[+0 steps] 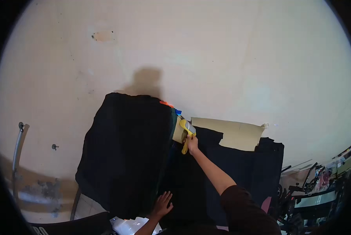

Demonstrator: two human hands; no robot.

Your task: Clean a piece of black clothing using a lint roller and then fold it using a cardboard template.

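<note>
My right hand (191, 144) is wrapped round the handle of a yellow-and-grey handheld tool (188, 127), whose exact kind I cannot make out. The tool's broad rounded head points away from me, beside a brown paper or card sheet (178, 131). Under my right arm spreads dark cloth (238, 168). My left hand (163, 203) rests on the black cloth near the front, its fingers spread and nothing in it. To its left lies a tall black pile of cloth (124, 149). Small orange (166, 104) and blue (178, 112) pieces stick out at the pile's far right corner.
A pale wall (207, 58) rises behind the cloth. A larger brown sheet (242, 135) lies at the back right, partly under dark cloth. Clear plastic (132, 225) shows at the front left. Dark equipment and cluttered items (320, 184) stand at the right. A metal pipe (17, 152) runs along the left.
</note>
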